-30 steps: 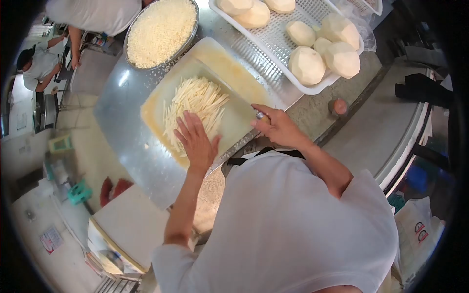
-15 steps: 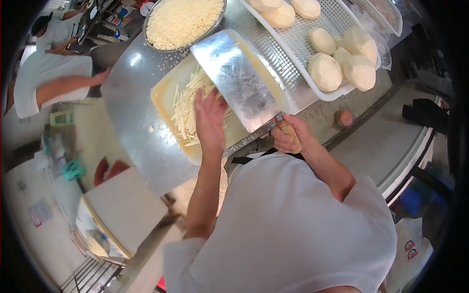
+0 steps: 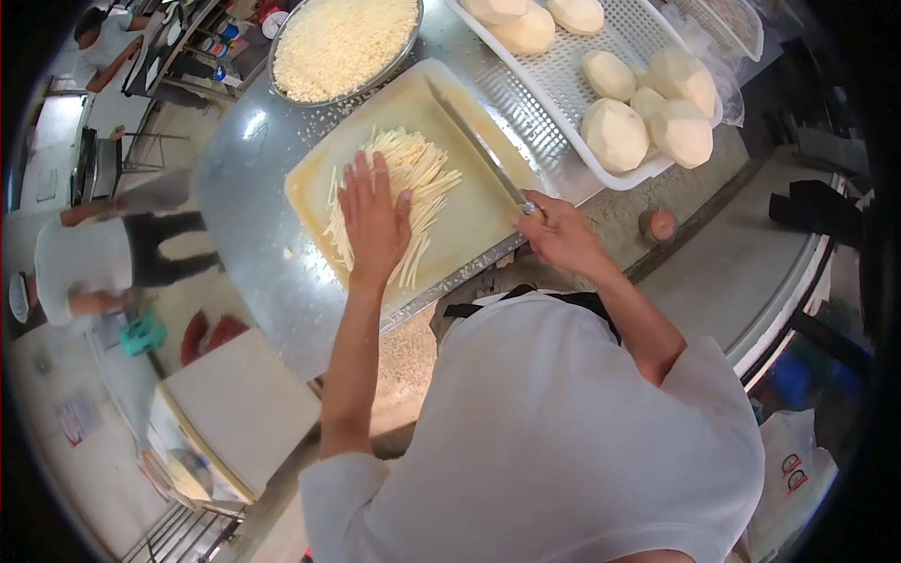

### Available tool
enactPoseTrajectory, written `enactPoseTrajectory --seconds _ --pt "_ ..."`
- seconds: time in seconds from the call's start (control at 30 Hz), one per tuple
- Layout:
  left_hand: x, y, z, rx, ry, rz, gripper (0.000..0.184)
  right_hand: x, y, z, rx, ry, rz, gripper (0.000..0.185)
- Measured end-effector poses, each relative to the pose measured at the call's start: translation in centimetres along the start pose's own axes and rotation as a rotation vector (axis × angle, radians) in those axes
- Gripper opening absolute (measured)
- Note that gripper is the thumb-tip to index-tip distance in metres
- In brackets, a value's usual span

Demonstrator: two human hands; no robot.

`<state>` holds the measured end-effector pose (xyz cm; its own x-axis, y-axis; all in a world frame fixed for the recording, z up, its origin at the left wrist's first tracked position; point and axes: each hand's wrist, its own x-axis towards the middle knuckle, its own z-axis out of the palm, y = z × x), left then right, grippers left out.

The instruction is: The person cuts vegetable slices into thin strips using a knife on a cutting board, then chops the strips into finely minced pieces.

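Note:
My left hand [image 3: 375, 220] lies flat with its fingers spread on a heap of pale potato strips [image 3: 422, 174]. The strips are spread over the left half of a yellowed cutting board [image 3: 474, 225]. Wrapped round a wooden handle, my right hand [image 3: 563, 235] grips a cleaver [image 3: 479, 141] at the board's right side. Its blade stands nearly on edge, so only a narrow strip of it shows, pointing toward the far corner. Most of the handle is hidden by my fingers.
A metal bowl of finely chopped pale food [image 3: 347, 47] stands beyond the board. To the right, a white perforated basket [image 3: 563, 122] holds several peeled potatoes [image 3: 615, 136]. All rest on a steel table [image 3: 253, 225]. Another person in a white shirt [image 3: 89, 267] is at the left.
The cleaver has turned from lying broadside over the board to standing on edge. My left hand has moved left and flattened onto the strips. The person at the left has shifted position.

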<state>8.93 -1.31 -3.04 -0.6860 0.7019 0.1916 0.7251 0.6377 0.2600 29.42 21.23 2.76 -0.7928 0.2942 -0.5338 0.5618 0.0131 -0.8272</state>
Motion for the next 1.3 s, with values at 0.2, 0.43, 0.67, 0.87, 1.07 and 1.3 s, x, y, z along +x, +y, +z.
enactPoseTrajectory --seconds 0.2,0.43,0.67,0.87,1.07,1.3 --pt "4.3 -4.1 2.9 -0.121 0.115 -0.086 0.054 2.0 0.8 3.6 -0.237 -0.038 -0.262 0.066" --pt "2.5 -14.3 -1.8 -0.232 -0.159 -0.585 0.043 2.1 -0.9 1.7 -0.130 -0.099 0.019 0.067" --pt "-0.8 -10.4 2.3 -0.608 0.033 -0.296 0.042 2.1 -0.8 1.9 -0.080 -0.097 0.056 0.068" --pt "5.9 -10.7 1.4 -0.319 -0.142 -0.236 0.042 2.5 -0.4 2.0 -0.084 -0.102 0.042 0.067" --pt "8.2 -6.9 4.5 -0.389 -0.161 -0.053 0.039 2.1 -0.2 1.6 -0.065 -0.100 0.019 0.066" --pt "8.2 -5.3 2.9 -0.320 -0.204 -0.019 0.043 2.0 1.1 2.0 0.049 -0.094 0.037 0.069"
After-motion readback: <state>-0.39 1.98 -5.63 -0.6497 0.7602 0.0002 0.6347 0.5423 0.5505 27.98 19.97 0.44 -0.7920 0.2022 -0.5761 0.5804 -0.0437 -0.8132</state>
